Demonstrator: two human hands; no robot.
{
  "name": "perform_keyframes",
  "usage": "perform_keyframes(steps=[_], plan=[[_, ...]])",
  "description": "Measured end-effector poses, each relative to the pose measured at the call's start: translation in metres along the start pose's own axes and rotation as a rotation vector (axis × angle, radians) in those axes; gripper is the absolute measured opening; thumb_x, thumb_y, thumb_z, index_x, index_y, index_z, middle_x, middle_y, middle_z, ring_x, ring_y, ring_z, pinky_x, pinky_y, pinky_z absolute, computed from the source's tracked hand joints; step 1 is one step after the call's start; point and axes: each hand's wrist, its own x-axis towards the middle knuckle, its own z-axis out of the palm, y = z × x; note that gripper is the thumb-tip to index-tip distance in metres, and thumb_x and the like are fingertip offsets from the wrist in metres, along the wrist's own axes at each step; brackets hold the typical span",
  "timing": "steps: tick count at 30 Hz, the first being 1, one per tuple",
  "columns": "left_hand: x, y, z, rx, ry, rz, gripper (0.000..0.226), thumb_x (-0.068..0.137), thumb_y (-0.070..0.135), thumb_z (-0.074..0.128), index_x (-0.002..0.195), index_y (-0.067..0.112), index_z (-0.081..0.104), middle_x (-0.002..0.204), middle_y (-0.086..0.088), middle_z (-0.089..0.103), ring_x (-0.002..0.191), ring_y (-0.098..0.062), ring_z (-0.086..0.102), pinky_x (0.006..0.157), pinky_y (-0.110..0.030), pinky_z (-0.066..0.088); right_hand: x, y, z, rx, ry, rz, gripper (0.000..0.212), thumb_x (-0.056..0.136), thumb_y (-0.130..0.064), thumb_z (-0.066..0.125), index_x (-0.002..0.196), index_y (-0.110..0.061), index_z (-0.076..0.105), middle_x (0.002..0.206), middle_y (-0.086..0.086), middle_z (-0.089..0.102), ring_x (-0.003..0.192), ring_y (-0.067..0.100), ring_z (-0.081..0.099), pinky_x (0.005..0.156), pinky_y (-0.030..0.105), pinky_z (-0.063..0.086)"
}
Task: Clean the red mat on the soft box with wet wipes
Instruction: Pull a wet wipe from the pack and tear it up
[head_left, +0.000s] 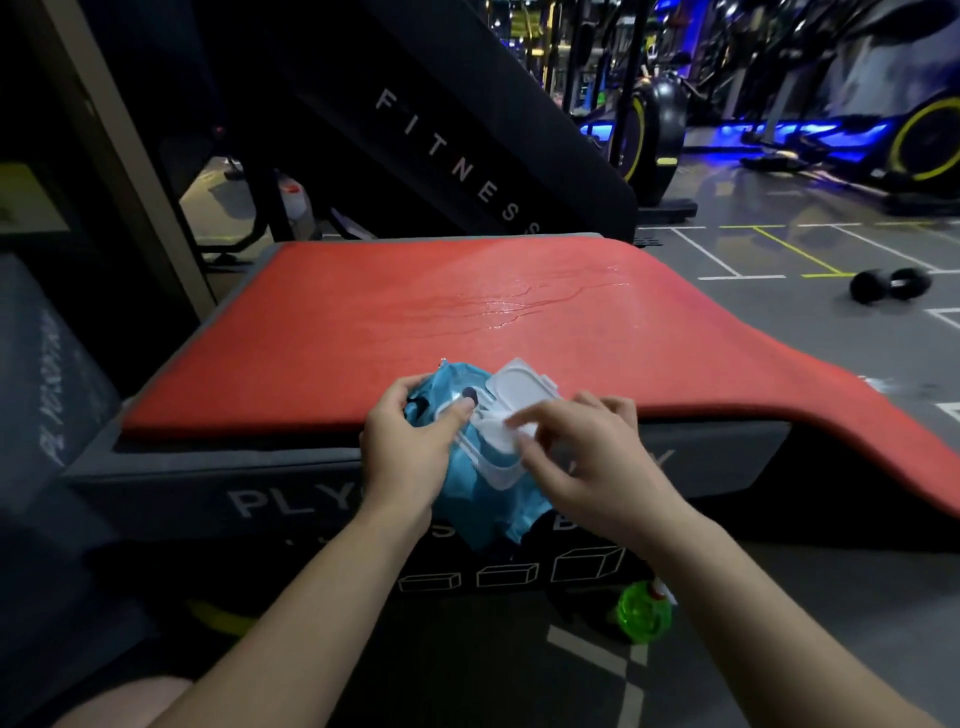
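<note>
Hands (402, 452) (587, 460) hold wipes pack (483, 499) near wet red mat (363, 312)

"FITNESS" is read in white capitals, running down the slanted black panel (467, 171) behind the soft box (182, 499).

On the soft box front, "PLY" is read in pale capitals. The rest of the word is covered by the left hand (402, 447), the right hand (587, 457) and the blue wipes pack (483, 499). Fragments of a lower line are seen but not made out. Three box outlines are printed in white beneath.

Slanted white writing is noted on the grey block (47, 364) at left; it is not legible.
</note>
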Motion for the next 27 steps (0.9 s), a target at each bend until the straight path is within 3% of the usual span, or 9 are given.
perform_keyframes(steps=[2, 5, 9, 12, 16, 19, 24, 27], plan=[[0.001, 0.004, 0.000, 0.003, -0.002, 0.029, 0.033, 0.078, 0.022, 0.089, 0.106, 0.024, 0.071, 0.095, 0.005, 0.078, 0.088, -0.015, 0.075, 0.084, -0.047, 0.062, -0.002, -0.005, 0.005, -0.005, -0.038, 0.015, 0.025, 0.092, -0.057, 0.053, 0.100, -0.034, 0.061, 0.062, -0.014, 0.061, 0.073, 0.001, 0.058, 0.093, 0.041, 0.036], [-0.001, 0.006, 0.004, 0.077, -0.029, 0.102, 0.031, 0.080, 0.027, 0.088, 0.106, 0.028, 0.070, 0.096, 0.009, 0.077, 0.089, -0.010, 0.073, 0.084, -0.044, 0.061, 0.003, -0.001, 0.010, 0.081, 0.104, 0.086, 0.037, 0.081, -0.066, 0.062, 0.097, -0.033, 0.062, 0.055, -0.013, 0.059, 0.058, 0.004, 0.058, 0.080, 0.039, 0.044], [0.001, 0.004, 0.008, 0.091, -0.020, 0.092, 0.031, 0.079, 0.027, 0.088, 0.105, 0.029, 0.070, 0.095, 0.010, 0.076, 0.088, -0.010, 0.073, 0.084, -0.044, 0.061, 0.011, 0.013, 0.010, 0.120, 0.109, 0.079, 0.030, 0.076, -0.051, 0.078, 0.095, -0.027, 0.073, 0.075, -0.014, 0.058, 0.065, 0.003, 0.057, 0.064, 0.034, 0.050], [0.004, 0.002, 0.008, 0.113, 0.027, 0.084, 0.033, 0.078, 0.031, 0.088, 0.106, 0.030, 0.070, 0.097, 0.010, 0.076, 0.091, -0.011, 0.073, 0.085, -0.045, 0.061, 0.014, 0.015, 0.011, 0.118, 0.132, -0.025, 0.038, 0.076, -0.037, 0.083, 0.110, -0.025, 0.071, 0.097, -0.008, 0.057, 0.081, 0.009, 0.057, 0.070, 0.035, 0.052], [0.010, 0.000, 0.007, 0.088, 0.080, 0.042, 0.034, 0.076, 0.028, 0.089, 0.106, 0.028, 0.071, 0.096, 0.009, 0.075, 0.089, -0.012, 0.073, 0.085, -0.044, 0.061, 0.014, 0.020, 0.014, 0.076, 0.022, -0.140, 0.041, 0.070, -0.056, 0.077, 0.101, -0.029, 0.075, 0.110, -0.008, 0.057, 0.098, 0.016, 0.054, 0.082, 0.036, 0.050], [0.011, 0.000, 0.007, 0.097, 0.060, 0.040, 0.035, 0.077, 0.027, 0.089, 0.106, 0.026, 0.070, 0.096, 0.009, 0.075, 0.089, -0.012, 0.072, 0.086, -0.042, 0.060, 0.013, 0.027, 0.016, 0.072, -0.037, -0.110, 0.037, 0.067, -0.054, 0.079, 0.099, -0.036, 0.077, 0.122, -0.010, 0.056, 0.100, 0.017, 0.048, 0.084, 0.039, 0.050], [0.013, 0.002, 0.004, 0.077, 0.022, 0.016, 0.033, 0.079, 0.018, 0.088, 0.107, 0.020, 0.070, 0.096, 0.006, 0.075, 0.087, -0.012, 0.073, 0.085, -0.040, 0.061, 0.017, 0.029, 0.005, 0.108, -0.117, -0.108, 0.031, 0.072, -0.034, 0.084, 0.102, -0.038, 0.077, 0.133, -0.010, 0.054, 0.101, 0.015, 0.045, 0.089, 0.021, 0.041], [0.013, 0.003, 0.002, 0.091, -0.030, 0.007, 0.033, 0.079, 0.015, 0.087, 0.107, 0.021, 0.070, 0.097, 0.006, 0.075, 0.088, -0.012, 0.073, 0.087, -0.041, 0.061, 0.015, 0.031, 0.009, 0.097, -0.130, -0.115, 0.018, 0.073, -0.035, 0.081, 0.091, -0.040, 0.078, 0.130, -0.014, 0.056, 0.099, 0.016, 0.045, 0.087, 0.023, 0.042]])
